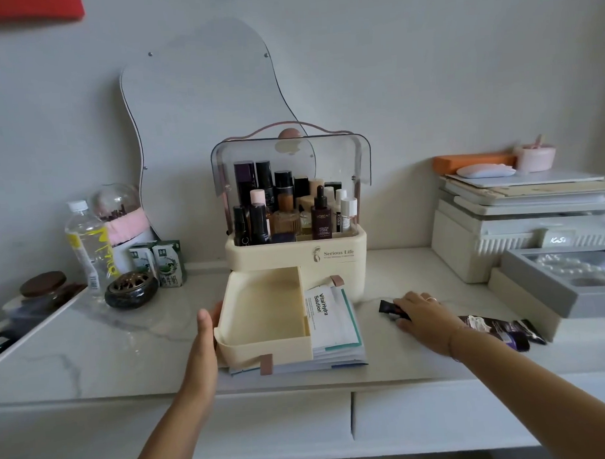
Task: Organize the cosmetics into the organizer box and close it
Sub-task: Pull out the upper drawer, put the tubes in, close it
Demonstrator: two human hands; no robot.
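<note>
At the middle of the white marble-look tabletop (93,357) stands the cream plastic organizer box (295,255). Its smoky clear lid (291,154) is swung up, and its upper compartment is packed with upright dark and amber cosmetic bottles (287,212). From the box's lower left a cream drawer (262,309) sticks out toward six o'clock. The left hand (207,332) lies flat against the drawer's outer wall at nine o'clock, thumb straight and fingers released, gripping nothing. A stack of white and teal sachets printed Vital Hydra Solution (331,317) lies against the drawer's right wall and shows under its front edge; whether they sit in a second drawer cannot be told. At three o'clock of the drawer, well apart from it, the right hand (424,316) rests on the tabletop and pinches one end of a small black tube (388,308) between fingers and thumb. Two dark squeeze tubes (496,329) lie just beyond that wrist, at four o'clock of the box. A grey tray box (536,289) sits at three o'clock. At nine o'clock stand a clear water bottle (87,243), two green milk cartons (165,265) and a round dark incense burner (131,290). A wavy frameless mirror (204,95) leans on the wall at twelve o'clock.
</note>
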